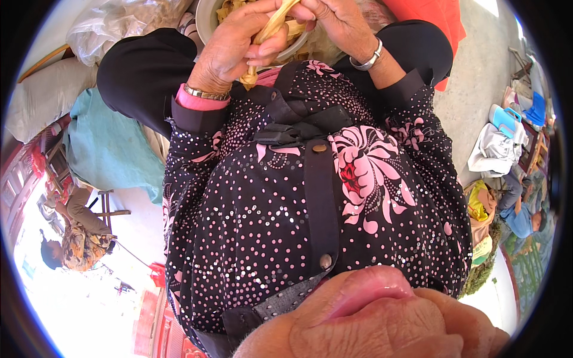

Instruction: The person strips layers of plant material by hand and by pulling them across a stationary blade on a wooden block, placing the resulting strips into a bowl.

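Note:
A pale yellow twisted strip [273, 27] of soft, leaf-like or fibrous material, its kind not clear, runs between both hands at the top of the view. My left hand [244, 42] is closed around its middle, and a knotted end hangs below the palm. My right hand [333, 18] pinches the strip's upper end between thumb and fingers; part of that end is cut off by the picture's edge. Beneath the hands a white round tub [201, 22] holds more yellow pieces [228, 10], partly hidden by the hands.
Clear plastic sheeting [116, 31] lies at upper left, above a teal cloth [112, 143]. Red material [429, 22] is beside the right knee. A seated person [83, 237] is at far left; another person [521, 219] is at far right, near bags [481, 206] and a light-blue container [503, 120].

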Available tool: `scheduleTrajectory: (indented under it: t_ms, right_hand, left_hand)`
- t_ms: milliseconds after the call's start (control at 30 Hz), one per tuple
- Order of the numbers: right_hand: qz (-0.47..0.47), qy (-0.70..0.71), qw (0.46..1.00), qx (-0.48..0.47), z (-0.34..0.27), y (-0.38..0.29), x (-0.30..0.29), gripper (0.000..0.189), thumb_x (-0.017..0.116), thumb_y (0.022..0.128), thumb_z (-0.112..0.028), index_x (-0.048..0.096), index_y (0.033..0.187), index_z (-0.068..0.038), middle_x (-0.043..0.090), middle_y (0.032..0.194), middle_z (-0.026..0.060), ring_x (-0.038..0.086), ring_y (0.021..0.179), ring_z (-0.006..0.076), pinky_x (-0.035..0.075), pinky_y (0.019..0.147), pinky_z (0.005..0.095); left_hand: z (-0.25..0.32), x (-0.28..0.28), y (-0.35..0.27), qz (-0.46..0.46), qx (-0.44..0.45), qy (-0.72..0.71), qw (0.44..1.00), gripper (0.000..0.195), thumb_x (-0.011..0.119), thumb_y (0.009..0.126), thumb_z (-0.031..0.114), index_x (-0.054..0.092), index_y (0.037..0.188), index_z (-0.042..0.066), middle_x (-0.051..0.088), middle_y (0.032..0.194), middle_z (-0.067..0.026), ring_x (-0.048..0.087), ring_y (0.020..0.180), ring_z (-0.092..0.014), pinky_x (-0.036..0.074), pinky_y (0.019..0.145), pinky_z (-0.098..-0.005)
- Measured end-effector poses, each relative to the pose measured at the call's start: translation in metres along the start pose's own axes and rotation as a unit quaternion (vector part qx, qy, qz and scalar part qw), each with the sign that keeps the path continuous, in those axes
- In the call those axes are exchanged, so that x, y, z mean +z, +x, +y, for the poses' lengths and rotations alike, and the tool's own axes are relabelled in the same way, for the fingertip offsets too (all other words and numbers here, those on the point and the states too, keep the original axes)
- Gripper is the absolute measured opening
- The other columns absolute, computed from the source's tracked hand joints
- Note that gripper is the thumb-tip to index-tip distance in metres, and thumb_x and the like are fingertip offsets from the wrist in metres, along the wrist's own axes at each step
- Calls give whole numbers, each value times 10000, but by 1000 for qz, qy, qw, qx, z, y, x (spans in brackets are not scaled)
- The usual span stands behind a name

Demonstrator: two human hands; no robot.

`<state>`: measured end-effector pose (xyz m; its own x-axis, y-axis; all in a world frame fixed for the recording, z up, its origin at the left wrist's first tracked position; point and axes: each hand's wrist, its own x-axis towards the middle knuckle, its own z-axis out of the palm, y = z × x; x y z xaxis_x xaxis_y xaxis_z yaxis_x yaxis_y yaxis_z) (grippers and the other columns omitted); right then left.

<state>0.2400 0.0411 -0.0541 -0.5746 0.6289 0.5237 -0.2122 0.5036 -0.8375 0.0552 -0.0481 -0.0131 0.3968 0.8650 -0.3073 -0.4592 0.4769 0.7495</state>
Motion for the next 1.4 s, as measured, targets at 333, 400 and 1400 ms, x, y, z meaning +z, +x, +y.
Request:
scheduleTrajectory:
  t_ms: [333,400,1400]
  right_hand:
    - [47,319,864,388,-3,-31,22,222,454,1101,-210,569,1229,-69,494,722,-43,420,506,57,357,479,209]
    - [18,300,863,405,0,-31,21,209,433,1089,-152,583,1213,-75,482,711,-40,419,499,67,358,475,215]
    - [132,92,925,343,9,-45,44,131,601,1036,-132,677,1032,-26,600,704,-6,529,535,61,424,490,227]
  left_hand:
    - [5,15,6,63,62,67,994,313,439,1075,78,605,1334,19,585,736,45,460,563,-28,327,512,-164]
    - [-2,1,8,81,99,188,974,258,483,1063,67,652,1247,1,612,807,19,520,634,-49,375,554,-179]
    - [-51,-29,40,271,148,8,951,93,547,1055,93,620,1029,41,598,713,-6,516,525,-74,419,475,-212]
